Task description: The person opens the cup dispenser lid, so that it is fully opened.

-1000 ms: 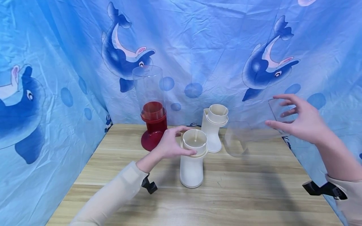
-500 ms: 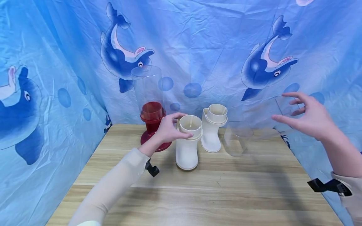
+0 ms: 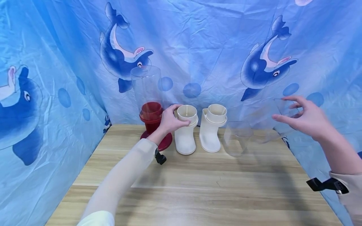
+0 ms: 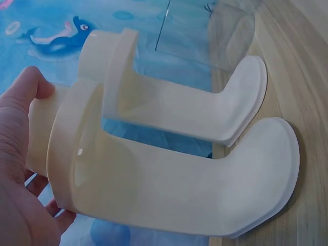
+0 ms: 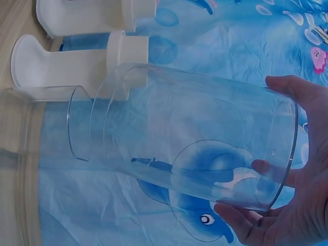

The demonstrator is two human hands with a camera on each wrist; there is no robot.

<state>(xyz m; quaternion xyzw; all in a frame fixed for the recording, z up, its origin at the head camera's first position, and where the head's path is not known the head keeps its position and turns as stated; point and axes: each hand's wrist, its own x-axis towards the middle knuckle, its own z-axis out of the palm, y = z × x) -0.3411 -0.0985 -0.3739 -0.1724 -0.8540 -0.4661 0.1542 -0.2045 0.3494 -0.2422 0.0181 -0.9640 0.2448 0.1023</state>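
My left hand (image 3: pixel 170 121) grips the round collar of a white boot-shaped dispenser base (image 3: pixel 185 139), thumb on the near side of its neck. In the head view it stands upright beside a matching white base (image 3: pixel 210 135) on its right. The left wrist view shows the held base (image 4: pixel 169 179) close up, its foot right at the wood. At the right, my right hand (image 3: pixel 309 121) holds a clear plastic cylinder (image 5: pixel 200 128) by its rim, tilted in the air. Below that, a shorter clear container (image 3: pixel 237 139) stands on the table.
Left of the white bases stands a red base (image 3: pixel 151 117) with a clear cylinder (image 3: pixel 145 83) mounted on top. A blue dolphin-print curtain (image 3: pixel 186 47) hangs behind and along the sides of the wooden table (image 3: pixel 215 191).
My left hand has moved the white base back and slightly left, from the front of the row into line beside the other. The right hand with the cylinder has shifted slightly right.
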